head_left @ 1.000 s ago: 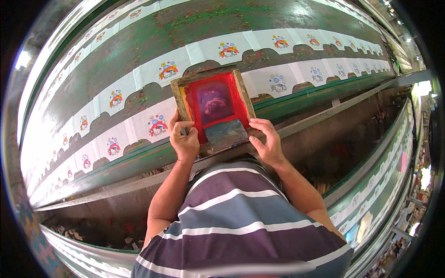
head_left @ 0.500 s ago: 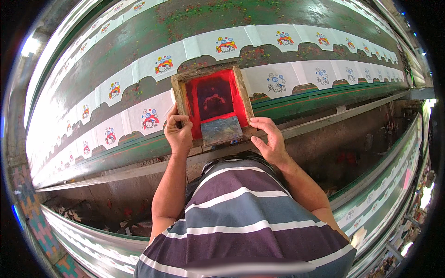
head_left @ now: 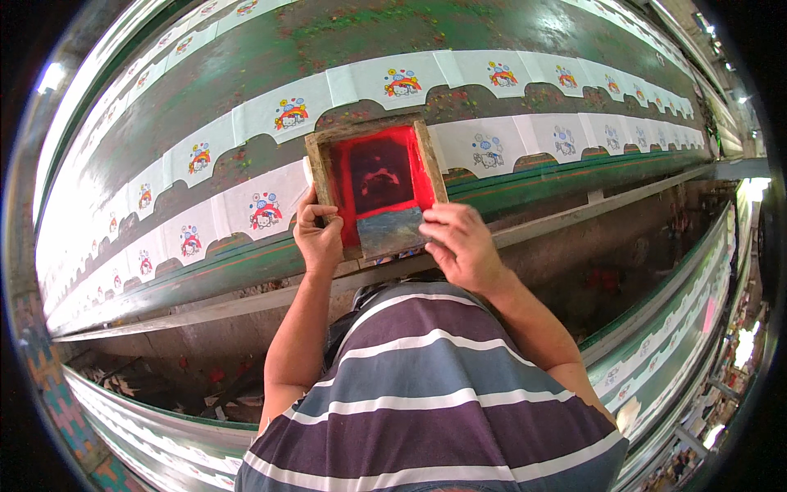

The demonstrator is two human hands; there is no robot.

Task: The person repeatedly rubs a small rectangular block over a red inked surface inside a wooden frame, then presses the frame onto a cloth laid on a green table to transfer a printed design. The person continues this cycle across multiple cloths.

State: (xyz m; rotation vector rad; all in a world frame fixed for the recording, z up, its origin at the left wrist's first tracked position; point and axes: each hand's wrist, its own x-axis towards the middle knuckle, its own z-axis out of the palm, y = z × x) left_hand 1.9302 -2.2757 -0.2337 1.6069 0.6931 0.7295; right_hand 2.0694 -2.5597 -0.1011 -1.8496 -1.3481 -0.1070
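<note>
A wooden screen-printing frame (head_left: 321,174) with red ink around its dark mesh lies over the row of white printed sheets nearest me. My left hand (head_left: 318,238) is closed on the frame's near left side, thumb against fingers. Inside the near end of the frame rests a flat dark grey squeegee (head_left: 388,235), tilted toward me. My right hand (head_left: 461,246) is at the squeegee's right end, beside the frame's near right corner. Its fingers are bent and apart, slightly blurred, and I cannot tell how firmly they touch the squeegee.
Left of the frame, sheets carry a red-coloured cartoon print (head_left: 265,211); to the right, sheets show a mostly blue-outlined print (head_left: 488,151). Another printed row crosses the green table (head_left: 525,193) farther off. A rail (head_left: 566,218) runs along its near edge. A second table with sheets (head_left: 668,348) stands behind, to the right.
My right hand has left the frame's right side and moved left to the squeegee's right end. My left hand stays on the frame, which has barely moved.
</note>
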